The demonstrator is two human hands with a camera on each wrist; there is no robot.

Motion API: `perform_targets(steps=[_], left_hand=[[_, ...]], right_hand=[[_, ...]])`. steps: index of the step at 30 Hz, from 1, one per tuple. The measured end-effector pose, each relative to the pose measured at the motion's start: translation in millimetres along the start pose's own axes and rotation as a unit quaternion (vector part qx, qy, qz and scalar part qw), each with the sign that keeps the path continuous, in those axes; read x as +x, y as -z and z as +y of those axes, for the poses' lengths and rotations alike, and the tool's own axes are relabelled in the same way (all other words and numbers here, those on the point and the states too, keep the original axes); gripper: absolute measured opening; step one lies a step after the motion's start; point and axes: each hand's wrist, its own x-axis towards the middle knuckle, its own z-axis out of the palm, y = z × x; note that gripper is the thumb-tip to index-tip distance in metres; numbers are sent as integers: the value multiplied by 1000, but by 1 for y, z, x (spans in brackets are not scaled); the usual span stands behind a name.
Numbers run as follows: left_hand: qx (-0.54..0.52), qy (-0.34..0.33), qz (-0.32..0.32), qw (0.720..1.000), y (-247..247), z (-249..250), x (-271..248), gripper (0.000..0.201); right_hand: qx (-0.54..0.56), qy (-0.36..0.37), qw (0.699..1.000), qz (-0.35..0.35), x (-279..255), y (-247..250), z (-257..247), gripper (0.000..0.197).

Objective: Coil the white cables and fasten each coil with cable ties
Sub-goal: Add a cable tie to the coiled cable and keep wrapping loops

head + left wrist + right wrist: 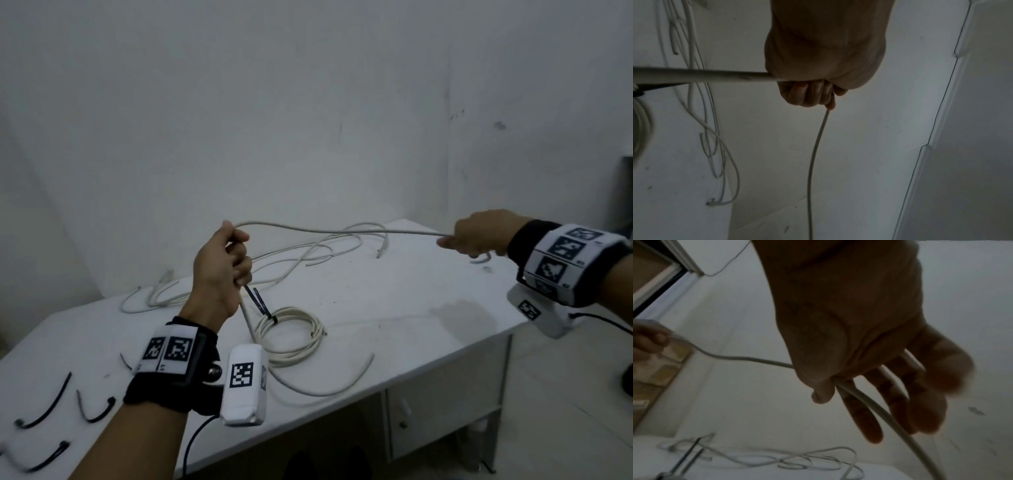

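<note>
Blk wristbands [171,383], prob. fiducial tags.

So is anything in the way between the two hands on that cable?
Nothing visible. The cable runs through open air from the left hand to the right hand, above the loose cables on the table.

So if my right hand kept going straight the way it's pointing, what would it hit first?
Probably your left hand: the right hand points along the stretched white cable toward it, nothing else between, though depth is unclear.
</note>
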Motion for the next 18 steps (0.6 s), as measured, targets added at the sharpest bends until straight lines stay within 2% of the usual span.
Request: perform_targets(steps=[1, 2, 3, 5, 7, 10, 13, 14, 15, 16, 18], left_hand=[[13, 0, 10, 1000, -1, -6, 1, 35], [29, 0, 18, 999, -2, -12, 2, 34], [48, -2, 22, 999, -4, -18, 2, 33], [91, -6, 22, 996, -8, -30, 2, 30], [120, -6, 20, 993, -10, -39, 1, 26], [129, 2, 20, 991, -11, -49, 0, 25], [97, 14, 20, 995, -12, -53, -1, 25], [75, 23, 15, 997, -13, -53, -2, 25], [48, 33, 5, 998, -15, -52, -3, 24], [19, 42, -7, 999, -16, -51, -4, 23], [-35, 53, -22, 998, -19, -49, -8, 20]], right_hand=[[41, -11, 999, -7, -2, 2, -3, 56], [133, -9, 991, -14, -2, 4, -7, 57], [252, 3, 968, -22, -1, 5, -12, 57], [477, 43, 877, -49, 0, 4, -26, 54], [624, 77, 772, -98, -3, 2, -45, 49], [768, 108, 616, -138, -10, -3, -77, 46], [855, 143, 483, -123, -18, -14, -111, 45], [871, 157, 449, -120, -22, -21, -125, 45], [877, 174, 432, -115, -27, -29, -138, 45], [875, 193, 430, -111, -32, -37, -153, 44], [852, 224, 462, -109, -40, -56, -181, 42]])
